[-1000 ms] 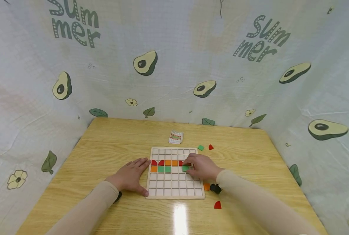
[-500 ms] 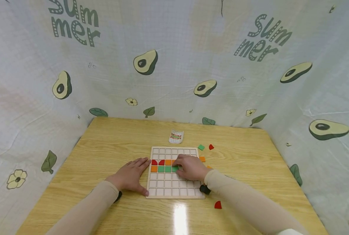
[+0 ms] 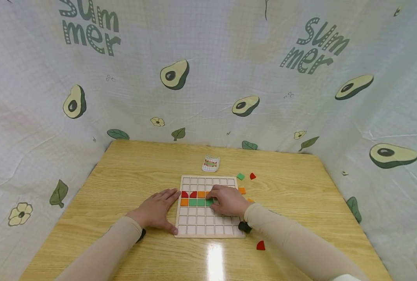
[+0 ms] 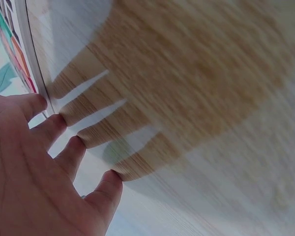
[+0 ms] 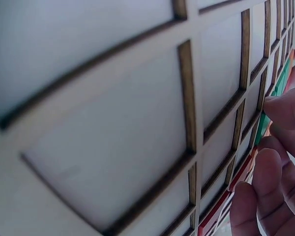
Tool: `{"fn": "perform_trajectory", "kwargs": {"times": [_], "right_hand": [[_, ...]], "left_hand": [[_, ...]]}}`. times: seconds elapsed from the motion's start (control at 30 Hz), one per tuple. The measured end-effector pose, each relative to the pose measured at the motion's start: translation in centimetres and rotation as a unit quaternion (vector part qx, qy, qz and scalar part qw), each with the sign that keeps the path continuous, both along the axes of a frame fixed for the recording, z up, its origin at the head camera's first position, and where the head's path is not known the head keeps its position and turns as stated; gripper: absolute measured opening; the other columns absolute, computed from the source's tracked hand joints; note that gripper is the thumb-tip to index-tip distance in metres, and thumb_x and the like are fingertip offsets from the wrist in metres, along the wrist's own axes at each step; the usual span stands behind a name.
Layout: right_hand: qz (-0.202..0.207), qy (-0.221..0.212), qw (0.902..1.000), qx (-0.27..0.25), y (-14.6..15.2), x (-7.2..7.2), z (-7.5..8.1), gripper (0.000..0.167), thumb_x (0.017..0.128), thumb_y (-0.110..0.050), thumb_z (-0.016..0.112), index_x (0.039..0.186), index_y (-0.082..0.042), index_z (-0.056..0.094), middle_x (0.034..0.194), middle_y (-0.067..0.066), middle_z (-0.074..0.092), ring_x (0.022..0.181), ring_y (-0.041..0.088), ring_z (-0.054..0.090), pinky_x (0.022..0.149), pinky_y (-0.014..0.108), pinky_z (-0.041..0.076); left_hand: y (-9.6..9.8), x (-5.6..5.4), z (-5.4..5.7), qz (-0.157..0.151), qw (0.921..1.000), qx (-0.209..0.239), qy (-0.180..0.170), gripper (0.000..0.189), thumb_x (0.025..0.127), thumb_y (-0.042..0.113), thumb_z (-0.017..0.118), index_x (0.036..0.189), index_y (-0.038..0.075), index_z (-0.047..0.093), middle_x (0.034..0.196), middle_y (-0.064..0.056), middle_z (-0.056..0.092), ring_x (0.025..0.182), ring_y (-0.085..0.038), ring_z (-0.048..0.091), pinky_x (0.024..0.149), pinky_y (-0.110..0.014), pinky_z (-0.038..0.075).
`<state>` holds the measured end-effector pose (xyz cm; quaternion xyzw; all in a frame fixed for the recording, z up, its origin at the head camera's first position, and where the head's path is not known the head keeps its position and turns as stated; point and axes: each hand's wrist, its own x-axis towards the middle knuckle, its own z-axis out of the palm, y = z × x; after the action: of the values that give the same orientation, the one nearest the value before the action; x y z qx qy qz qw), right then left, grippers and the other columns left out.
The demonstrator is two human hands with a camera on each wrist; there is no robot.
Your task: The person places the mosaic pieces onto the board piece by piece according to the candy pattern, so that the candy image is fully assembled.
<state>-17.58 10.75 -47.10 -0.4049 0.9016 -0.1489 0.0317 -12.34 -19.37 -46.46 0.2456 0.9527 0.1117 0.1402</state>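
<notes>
A wooden grid board (image 3: pixel 208 236) lies flat on the table. My right hand (image 3: pixel 229 201) reaches over it, thumb and fingers pinching a green square tile (image 3: pixel 209 203) at a cell in the second coloured row. In the right wrist view, the thumb (image 5: pixel 282 108) is at the green tile (image 5: pixel 260 129). Left of it sit green tiles (image 3: pixel 196 202) and an orange tile (image 3: pixel 184 202). The row above shows red quarter-circle tiles (image 3: pixel 193 194) and orange tiles (image 3: pixel 201 194), partly hidden by the right hand. My left hand (image 3: pixel 155 210) rests spread on the table, touching the board's left edge.
Behind the board lies a small pattern card (image 3: pixel 210 163). Loose pieces lie to the right: a green tile (image 3: pixel 241 176), red quarter-circles (image 3: pixel 261 245) and an orange tile (image 3: pixel 242 190). A printed cloth (image 3: pixel 208 78) hangs behind the table (image 3: pixel 145 168).
My right hand has moved left across the board with the green tile, then stayed at the cell beside the other green tiles. The left hand has not moved.
</notes>
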Motion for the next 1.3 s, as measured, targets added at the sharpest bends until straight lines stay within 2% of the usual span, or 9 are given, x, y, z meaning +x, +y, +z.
{"fn": "perform_trajectory", "kwargs": {"times": [0.37, 0.57, 0.77, 0.87, 1.03, 1.13, 1.3], "right_hand": [[-0.005, 0.001, 0.9999, -0.009, 0.3, -0.1, -0.1, 0.022, 0.09, -0.021, 0.071, 0.112, -0.021, 0.075, 0.105, -0.01, 0.063, 0.085, 0.005, 0.058, 0.073, 0.026, 0.051], [-0.036, -0.005, 0.9992, -0.013, 2.4, -0.8, 0.9, 0.022, 0.09, -0.022, 0.071, 0.111, -0.022, 0.075, 0.105, -0.011, 0.062, 0.078, 0.005, 0.054, 0.067, 0.025, 0.049], [-0.086, 0.001, 0.9962, -0.015, 5.9, -2.5, 2.2, 0.023, 0.089, -0.022, 0.074, 0.112, -0.019, 0.076, 0.105, -0.006, 0.064, 0.062, 0.004, 0.05, 0.06, 0.025, 0.048], [-0.124, 0.003, 0.9921, -0.02, 7.5, -3.6, 2.4, 0.023, 0.089, -0.019, 0.074, 0.112, -0.015, 0.076, 0.104, -0.003, 0.065, 0.064, 0.006, 0.051, 0.063, 0.028, 0.049], [-0.173, -0.004, 0.9844, -0.032, 9.6, -5.6, 1.9, 0.024, 0.089, -0.016, 0.07, 0.112, -0.013, 0.075, 0.103, -0.001, 0.068, 0.074, 0.013, 0.056, 0.068, 0.033, 0.05], [-0.19, -0.01, 0.981, -0.037, 10.4, -6.5, 1.3, 0.026, 0.088, -0.015, 0.069, 0.113, -0.012, 0.075, 0.102, 0.0, 0.068, 0.077, 0.016, 0.057, 0.069, 0.035, 0.051], [-0.201, -0.013, 0.9791, -0.028, 10.8, -7.3, 0.4, 0.029, 0.088, -0.02, 0.071, 0.115, -0.012, 0.074, 0.103, -0.001, 0.067, 0.081, 0.017, 0.06, 0.073, 0.039, 0.053]], "left_hand": [[0.0, -0.1, 0.0, 0.004, 1.0, -0.006, -0.001, 0.127, 0.062, 0.079, 0.075, 0.158, 0.011, 0.029, 0.162, -0.011, 0.026, 0.147, -0.034, 0.022, 0.113, -0.058, 0.023], [0.1, -0.1, 0.0, 0.005, 1.0, -0.004, -0.002, 0.127, 0.061, 0.079, 0.075, 0.158, 0.011, 0.029, 0.162, -0.011, 0.025, 0.147, -0.034, 0.022, 0.113, -0.058, 0.023], [0.0, -0.1, -0.1, 0.002, 1.0, -0.001, 0.001, 0.127, 0.062, 0.079, 0.075, 0.158, 0.011, 0.028, 0.162, -0.011, 0.026, 0.147, -0.034, 0.023, 0.113, -0.058, 0.023], [0.0, -0.1, -0.1, 0.002, 1.0, 0.002, 0.001, 0.127, 0.062, 0.079, 0.075, 0.158, 0.01, 0.029, 0.161, -0.012, 0.026, 0.147, -0.035, 0.023, 0.113, -0.058, 0.023], [-0.1, -0.1, -0.5, 0.007, 1.0, -0.004, 0.005, 0.129, 0.06, 0.081, 0.074, 0.159, 0.013, 0.028, 0.162, -0.009, 0.025, 0.147, -0.032, 0.022, 0.114, -0.058, 0.023], [-0.2, -0.2, -0.8, 0.007, 0.9999, -0.007, 0.007, 0.129, 0.06, 0.081, 0.074, 0.159, 0.013, 0.027, 0.162, -0.008, 0.025, 0.147, -0.031, 0.022, 0.114, -0.057, 0.023], [0.0, -0.1, -0.5, 0.004, 1.0, -0.005, 0.004, 0.128, 0.061, 0.08, 0.075, 0.159, 0.012, 0.028, 0.162, -0.009, 0.025, 0.147, -0.032, 0.023, 0.113, -0.057, 0.024]]}}
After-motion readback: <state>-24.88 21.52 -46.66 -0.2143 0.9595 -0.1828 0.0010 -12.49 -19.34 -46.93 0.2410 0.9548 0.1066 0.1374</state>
